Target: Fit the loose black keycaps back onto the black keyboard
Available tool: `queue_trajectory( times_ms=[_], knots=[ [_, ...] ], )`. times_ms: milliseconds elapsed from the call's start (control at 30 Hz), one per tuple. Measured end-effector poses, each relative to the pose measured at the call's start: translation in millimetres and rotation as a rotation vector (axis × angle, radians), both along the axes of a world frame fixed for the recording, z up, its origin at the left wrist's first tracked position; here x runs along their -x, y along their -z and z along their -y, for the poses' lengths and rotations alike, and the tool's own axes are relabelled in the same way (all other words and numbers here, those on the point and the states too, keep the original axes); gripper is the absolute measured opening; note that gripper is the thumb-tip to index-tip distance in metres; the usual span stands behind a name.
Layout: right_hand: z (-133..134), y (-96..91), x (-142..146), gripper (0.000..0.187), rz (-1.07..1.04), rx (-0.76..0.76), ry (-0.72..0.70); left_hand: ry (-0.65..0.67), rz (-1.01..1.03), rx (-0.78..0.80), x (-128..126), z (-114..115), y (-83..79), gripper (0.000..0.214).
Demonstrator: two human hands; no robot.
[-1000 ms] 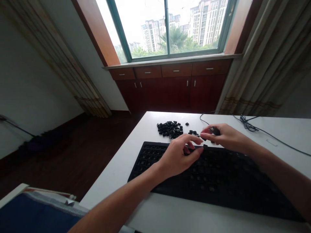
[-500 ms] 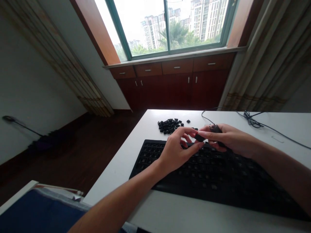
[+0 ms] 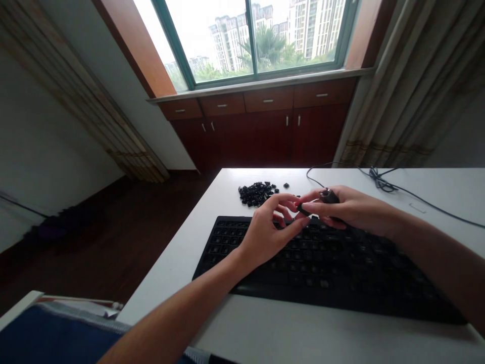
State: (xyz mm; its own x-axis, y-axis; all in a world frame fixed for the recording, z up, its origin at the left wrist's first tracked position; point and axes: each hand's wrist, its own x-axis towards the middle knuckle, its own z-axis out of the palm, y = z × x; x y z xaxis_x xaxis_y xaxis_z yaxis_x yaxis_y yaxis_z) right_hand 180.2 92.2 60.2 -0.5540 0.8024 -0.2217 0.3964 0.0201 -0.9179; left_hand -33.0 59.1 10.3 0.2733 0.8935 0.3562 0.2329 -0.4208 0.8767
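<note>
Black keycap [image 3: 303, 209] sat between our hands, just above the keyboard's back edge. Our right hand [image 3: 352, 210] was curled round a dark piece [image 3: 329, 196], fingers together. Our left hand [image 3: 269, 233] was just beside it, fingers part-spread; we could not tell which hand gripped the keycap. Under both lay a black keyboard [image 3: 322, 283] on a white desk [image 3: 379, 336], with a wide strip of desk in front. Behind it, a pile of keycaps [image 3: 256, 193] and a stray keycap [image 3: 286, 185] sat near the desk's back edge, left of our hands. A black cable [image 3: 382, 186] ran along the back right.
</note>
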Motion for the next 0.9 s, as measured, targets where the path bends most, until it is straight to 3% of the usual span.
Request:
queue_trajectory(
  times_ms=[467,700,900],
  knots=[
    [7.4,-5.6,7.8,0.037,-0.033,-0.020,0.151,-0.032,-0.015,-0.013,-0.3,-0.4,2.4,0.034],
    [12.2,-3.7,10.8,0.038,0.018,-0.048,0.075,-0.031,0.010,-0.056,-1.1,-0.6,2.9,0.025],
    [9.5,-8.8,5.6,0.037,0.138,-0.178,0.070,-0.011,0.040,-0.061,-2.2,1.2,-0.6,0.020]
  ],
)
